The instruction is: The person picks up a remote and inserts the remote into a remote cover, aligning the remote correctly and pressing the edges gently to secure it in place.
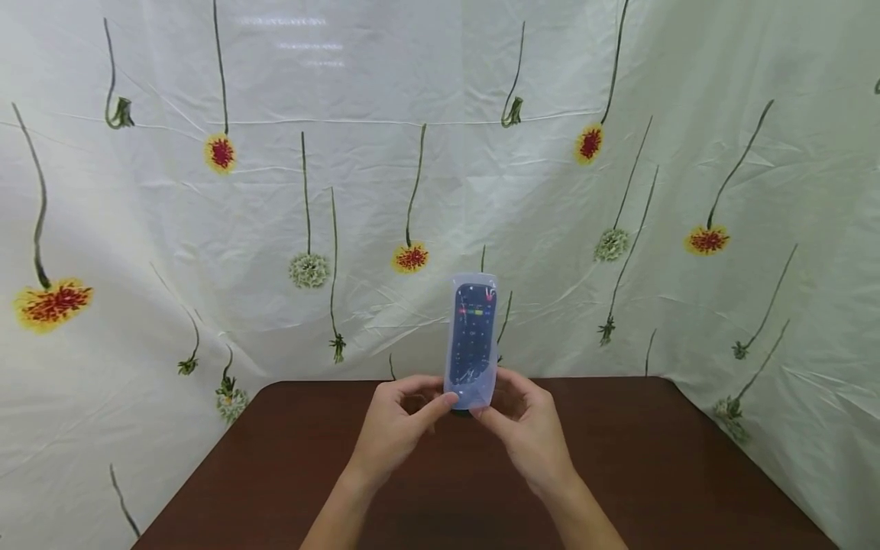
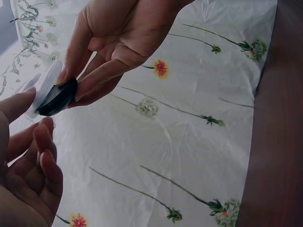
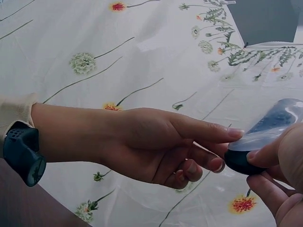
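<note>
A dark remote control (image 1: 473,336) with small coloured buttons stands nearly upright in a translucent sleeve (image 1: 474,401), held above the table. Its dark lower end (image 2: 59,98) sticks out of the sleeve. My left hand (image 1: 392,428) pinches the lower left side, thumb on the front and fingers behind. From the other side my right hand (image 1: 532,428) pinches the lower right corner, its thumb near the sleeve's bottom edge. In the right wrist view the left hand (image 3: 156,146) has its thumb on the sleeve, while the right hand (image 3: 289,165) grips the dark end.
A dark brown table (image 1: 289,458) lies below the hands. Behind and beside it hangs a pale cloth (image 1: 371,206) printed with flowers. A dark wrist device (image 3: 23,153) sits on the left forearm, by a light sleeve cuff (image 3: 18,113).
</note>
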Tool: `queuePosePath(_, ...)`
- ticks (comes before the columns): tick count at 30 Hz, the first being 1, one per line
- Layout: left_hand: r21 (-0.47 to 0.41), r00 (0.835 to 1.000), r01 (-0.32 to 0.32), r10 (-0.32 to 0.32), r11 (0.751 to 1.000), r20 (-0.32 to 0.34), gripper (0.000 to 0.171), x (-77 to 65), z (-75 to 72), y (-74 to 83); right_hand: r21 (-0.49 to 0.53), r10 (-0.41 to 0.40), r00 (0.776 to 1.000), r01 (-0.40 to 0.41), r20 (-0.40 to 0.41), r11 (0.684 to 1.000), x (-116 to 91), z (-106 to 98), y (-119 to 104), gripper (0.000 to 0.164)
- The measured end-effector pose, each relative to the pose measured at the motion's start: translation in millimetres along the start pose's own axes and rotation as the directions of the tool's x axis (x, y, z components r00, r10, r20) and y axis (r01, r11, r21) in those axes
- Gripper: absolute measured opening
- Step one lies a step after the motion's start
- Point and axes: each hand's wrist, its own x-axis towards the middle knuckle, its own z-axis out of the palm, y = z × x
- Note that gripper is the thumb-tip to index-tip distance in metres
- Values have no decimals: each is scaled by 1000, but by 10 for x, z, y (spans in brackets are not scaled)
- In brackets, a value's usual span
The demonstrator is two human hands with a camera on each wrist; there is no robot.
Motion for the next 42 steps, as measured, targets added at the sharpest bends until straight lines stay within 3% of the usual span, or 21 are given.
queuePosePath(5,12,997,27,-28,1000,70,14,0,13,-28,21,-26,999,27,-25,999,9,-38,-4,44)
queuePosePath(11,2,994,25,-25,1000,110,11,-4,49,-38,27,-30,999,30,-16,999,9,-70,-5,45)
queuePosePath(21,-125,990,70,-54,990,126,12,-5,119,-11,23,-10,1000,10,3,1000,16,-99,-17,42)
queuePosePath(28,-140,992,84,-70,987,102,13,-14,153,4,157,0,1000,-4,29,988,2,-114,-55,38)
queuePosePath(34,-144,993,97,-85,985,85,13,-24,182,-5,238,13,999,-6,-29,971,-4,-78,-94,31)
queuePosePath(42,-177,994,85,-70,980,87,14,-32,197,-10,175,48,992,-26,-120,984,9,-18,-81,20)
